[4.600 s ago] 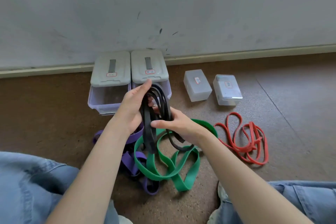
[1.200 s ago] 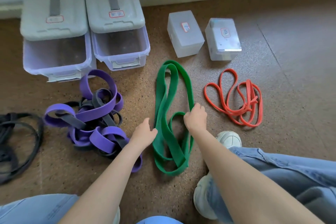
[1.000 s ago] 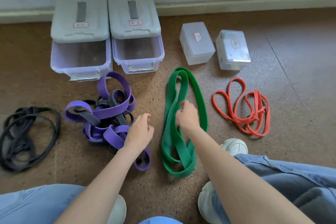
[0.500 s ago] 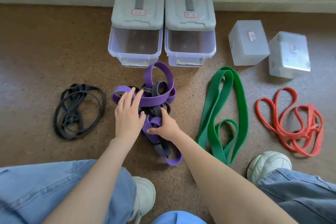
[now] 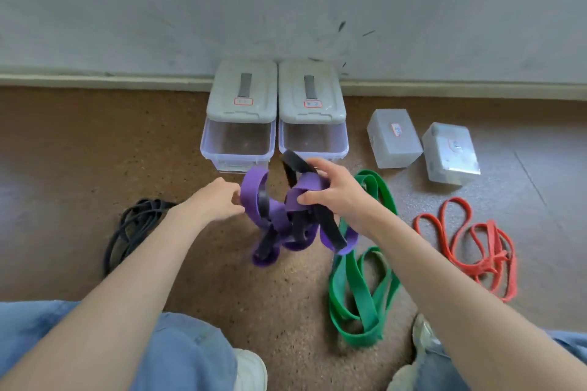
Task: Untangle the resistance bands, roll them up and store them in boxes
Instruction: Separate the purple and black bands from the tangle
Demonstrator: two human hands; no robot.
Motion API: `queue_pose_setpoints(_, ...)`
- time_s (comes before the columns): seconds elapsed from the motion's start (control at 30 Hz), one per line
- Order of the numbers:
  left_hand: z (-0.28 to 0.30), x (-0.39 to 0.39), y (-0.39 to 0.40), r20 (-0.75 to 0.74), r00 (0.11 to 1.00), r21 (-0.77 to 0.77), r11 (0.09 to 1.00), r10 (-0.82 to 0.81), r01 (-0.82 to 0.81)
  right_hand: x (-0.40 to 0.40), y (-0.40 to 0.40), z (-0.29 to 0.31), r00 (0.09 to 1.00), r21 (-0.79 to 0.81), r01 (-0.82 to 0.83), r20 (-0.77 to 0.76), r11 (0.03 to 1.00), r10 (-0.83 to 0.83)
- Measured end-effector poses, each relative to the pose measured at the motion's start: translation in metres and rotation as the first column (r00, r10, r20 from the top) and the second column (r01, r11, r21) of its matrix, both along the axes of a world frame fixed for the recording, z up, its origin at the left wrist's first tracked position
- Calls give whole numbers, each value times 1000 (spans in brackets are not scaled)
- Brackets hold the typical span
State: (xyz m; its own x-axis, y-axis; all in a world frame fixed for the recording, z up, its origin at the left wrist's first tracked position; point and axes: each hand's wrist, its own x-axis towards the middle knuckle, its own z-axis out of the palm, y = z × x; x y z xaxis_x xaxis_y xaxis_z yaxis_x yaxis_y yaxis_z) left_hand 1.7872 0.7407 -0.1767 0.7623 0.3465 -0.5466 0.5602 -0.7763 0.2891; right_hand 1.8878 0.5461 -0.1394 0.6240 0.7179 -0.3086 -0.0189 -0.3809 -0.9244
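Note:
A tangle of a purple band (image 5: 254, 192) and a dark grey band (image 5: 328, 227) hangs above the floor between my hands. My right hand (image 5: 336, 190) grips the top of the tangle, thumb and fingers curled round purple and grey loops. My left hand (image 5: 216, 200) pinches the purple loop at the tangle's left side. A green band (image 5: 362, 298) lies on the floor to the right, a red band (image 5: 476, 247) further right, and a thin black band (image 5: 133, 225) to the left.
Two lidded storage boxes, left (image 5: 236, 149) and right (image 5: 313, 144), stand with open fronts against the wall. Two small clear boxes, one (image 5: 394, 138) beside the other (image 5: 451, 152), sit to their right. My knees and shoes frame the bottom of the view.
Both hands left the green band and moved to the purple and grey tangle. They have lifted it off the floor. The black band now lies at the left.

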Motion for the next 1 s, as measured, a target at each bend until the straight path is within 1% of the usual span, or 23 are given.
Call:
queue_pose_setpoints(0.07,40,1,0,-10,999,-21,999,-41,41,6,0,41,998,4,-63,13,998,63)
queue_pose_setpoints(0.1,61,2,-1,34,998,-86,994,-58,60,6,0,60,995,-14,-88,39,996,88)
queue_pose_setpoints(0.17,103,2,-12,199,978,-276,954,-63,118,2,-4,88,989,-21,-126,71,992,127)
queue_pose_setpoints(0.23,135,-4,-36,313,947,-432,878,-69,206,-5,-8,108,991,48,-122,53,991,119)
queue_pose_setpoints(0.27,141,-8,-49,358,931,-468,851,-66,241,-9,-11,116,995,94,-102,28,990,99)
queue_pose_setpoints(0.3,141,-13,-60,426,904,-459,851,-42,256,-13,-13,124,997,131,-79,12,988,78)
queue_pose_setpoints(0.37,141,-21,-73,596,802,-378,896,42,234,-19,-17,139,998,163,-67,32,984,63)
queue_pose_setpoints(0.4,144,-25,-75,655,754,-333,914,49,230,-19,-20,145,994,148,-79,89,986,66)
queue_pose_setpoints(0.43,147,-28,-74,688,725,-297,925,36,236,-18,-24,149,977,91,-90,202,992,70)
queue_pose_setpoints(0.47,151,-30,-71,701,713,-267,933,17,241,-16,-27,152,938,-3,-82,339,997,78)
queue_pose_setpoints(0.5,154,-33,-68,704,711,-234,945,0,231,-14,-32,153,880,-104,-56,465,993,98)
queue_pose_setpoints(0.53,156,-35,-66,702,712,-188,958,-23,216,-12,-37,151,829,-172,-22,547,985,114)
queue_pose_setpoints(0.57,157,-38,-66,693,718,-133,968,-62,212,-14,-41,147,807,-196,-7,578,981,121)
queue_pose_setpoints(0.67,156,-44,-72,574,777,4,950,-258,313,-26,-48,128,811,-196,-45,565,980,150)
queue_pose_setpoints(0.73,156,-47,-74,504,794,28,926,-339,377,-29,-50,118,814,-219,-33,560,975,153)
queue_pose_setpoints(0.77,158,-48,-73,497,798,11,922,-341,388,-29,-53,116,812,-235,-7,566,972,142)
queue_pose_setpoints(0.8,161,-49,-71,508,799,-24,922,-321,386,-27,-57,113,812,-259,24,568,966,132)
queue_pose_setpoints(0.87,168,-52,-67,555,800,-169,911,-227,376,-26,-63,109,819,-324,47,554,945,149)
queue_pose_setpoints(0.9,172,-53,-66,581,798,-282,881,-159,381,-26,-64,107,820,-365,30,542,930,186)
queue_pose_setpoints(0.97,180,-55,-68,639,769,-499,773,22,393,-27,-61,102,816,-440,-23,510,897,271)
queue_pose_setpoints(1.0,182,-56,-69,656,745,-574,719,118,392,-29,-59,102,819,-455,-39,495,890,289)
